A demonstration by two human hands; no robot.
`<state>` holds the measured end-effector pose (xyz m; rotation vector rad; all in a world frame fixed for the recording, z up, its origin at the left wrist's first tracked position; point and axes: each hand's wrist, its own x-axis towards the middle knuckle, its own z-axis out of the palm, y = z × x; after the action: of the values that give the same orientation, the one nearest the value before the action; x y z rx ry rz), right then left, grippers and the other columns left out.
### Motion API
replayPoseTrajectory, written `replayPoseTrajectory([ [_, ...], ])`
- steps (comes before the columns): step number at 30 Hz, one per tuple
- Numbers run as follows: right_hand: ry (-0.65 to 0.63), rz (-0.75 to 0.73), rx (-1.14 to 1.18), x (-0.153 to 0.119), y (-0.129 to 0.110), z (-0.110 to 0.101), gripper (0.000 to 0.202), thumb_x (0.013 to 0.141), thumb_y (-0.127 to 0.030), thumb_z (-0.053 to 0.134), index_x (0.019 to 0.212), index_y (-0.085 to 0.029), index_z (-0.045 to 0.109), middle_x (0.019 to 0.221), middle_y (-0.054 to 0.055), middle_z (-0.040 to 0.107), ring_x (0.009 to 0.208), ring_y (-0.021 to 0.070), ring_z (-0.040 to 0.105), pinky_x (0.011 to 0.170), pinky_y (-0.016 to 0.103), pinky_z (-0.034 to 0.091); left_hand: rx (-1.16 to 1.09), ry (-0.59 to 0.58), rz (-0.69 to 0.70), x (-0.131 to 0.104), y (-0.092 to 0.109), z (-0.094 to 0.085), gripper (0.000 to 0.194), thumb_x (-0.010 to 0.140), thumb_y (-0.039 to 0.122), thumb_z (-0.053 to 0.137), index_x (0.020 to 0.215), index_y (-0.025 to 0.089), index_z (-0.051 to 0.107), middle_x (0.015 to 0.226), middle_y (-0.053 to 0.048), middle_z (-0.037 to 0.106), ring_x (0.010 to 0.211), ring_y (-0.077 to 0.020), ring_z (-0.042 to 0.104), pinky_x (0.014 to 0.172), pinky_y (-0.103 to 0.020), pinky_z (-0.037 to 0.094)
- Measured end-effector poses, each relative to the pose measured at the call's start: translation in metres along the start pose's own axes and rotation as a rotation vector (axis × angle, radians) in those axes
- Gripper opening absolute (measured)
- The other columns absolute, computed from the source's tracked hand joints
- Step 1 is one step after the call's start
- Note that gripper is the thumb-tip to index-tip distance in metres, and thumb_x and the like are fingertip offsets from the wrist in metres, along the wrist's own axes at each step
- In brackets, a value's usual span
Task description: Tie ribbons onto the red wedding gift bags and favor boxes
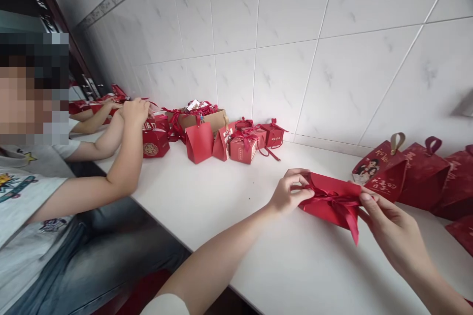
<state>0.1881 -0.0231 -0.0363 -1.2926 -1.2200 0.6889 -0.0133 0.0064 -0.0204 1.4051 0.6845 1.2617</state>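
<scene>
I hold a red gift box tied with a red ribbon just above the white counter. My left hand pinches the box's left end and the ribbon there. The fingers of my right hand press on its right end, beside the ribbon's loose tail that hangs down.
Several red gift bags with loop handles stand at the right against the tiled wall. A cluster of small red boxes and a brown carton sit farther back. Another person sits at left, their hands on a red box.
</scene>
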Motion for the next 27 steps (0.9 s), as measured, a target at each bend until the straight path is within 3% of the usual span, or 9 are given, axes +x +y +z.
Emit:
replayPoseTrajectory([
  [3, -0.038, 0.085, 0.094, -0.005, -0.008, 0.003, 0.045, 0.071, -0.064, 0.064, 0.097, -0.028, 0.072, 0.128, 0.006, 0.062, 0.117, 0.0342, 0.057, 0.104, 0.053, 0.042, 0.028, 0.007, 0.009, -0.003, 0.005, 0.0, 0.02, 0.07, 0.029, 0.066, 0.061, 0.017, 0.054, 0.127, -0.011, 0.052, 0.117, -0.0279, 0.051, 0.093, -0.039, 0.043],
  [8, -0.105, 0.003, 0.161, -0.008, -0.018, 0.007, 0.04, 0.077, -0.06, 0.062, 0.089, -0.023, 0.072, 0.129, 0.007, 0.06, 0.122, 0.0318, 0.053, 0.107, 0.051, 0.037, 0.08, 0.035, 0.004, -0.004, 0.012, 0.0, 0.029, 0.073, 0.038, 0.066, 0.059, 0.017, 0.051, 0.127, -0.01, 0.052, 0.118, -0.0267, 0.051, 0.092, -0.036, 0.043],
  [14, -0.126, 0.007, 0.239, -0.008, -0.023, 0.009, 0.04, 0.08, -0.058, 0.059, 0.084, -0.021, 0.073, 0.129, 0.009, 0.06, 0.125, 0.0301, 0.05, 0.103, 0.048, 0.043, 0.038, 0.023, -0.017, -0.001, 0.013, -0.003, 0.028, 0.066, 0.036, 0.068, 0.057, 0.017, 0.049, 0.126, -0.01, 0.052, 0.121, -0.0292, 0.049, 0.091, -0.037, 0.045],
  [20, -0.137, 0.045, 0.412, -0.007, -0.025, 0.013, 0.036, 0.076, -0.055, 0.065, 0.074, -0.02, 0.073, 0.126, 0.009, 0.062, 0.125, 0.03, 0.049, 0.102, 0.044, 0.044, -0.036, 0.008, -0.053, 0.003, 0.008, -0.008, 0.027, 0.067, 0.035, 0.069, 0.056, 0.017, 0.052, 0.128, -0.008, 0.052, 0.126, -0.0307, 0.045, 0.101, -0.04, 0.038],
  [27, -0.146, 0.08, 0.461, -0.006, -0.028, 0.013, 0.036, 0.073, -0.055, 0.068, 0.069, -0.02, 0.073, 0.13, 0.009, 0.059, 0.127, 0.0301, 0.047, 0.101, 0.042, 0.044, -0.167, -0.001, -0.077, 0.006, 0.005, -0.01, 0.029, 0.063, 0.036, 0.075, 0.055, 0.016, 0.055, 0.128, -0.008, 0.05, 0.128, -0.0314, 0.042, 0.096, -0.037, 0.043],
])
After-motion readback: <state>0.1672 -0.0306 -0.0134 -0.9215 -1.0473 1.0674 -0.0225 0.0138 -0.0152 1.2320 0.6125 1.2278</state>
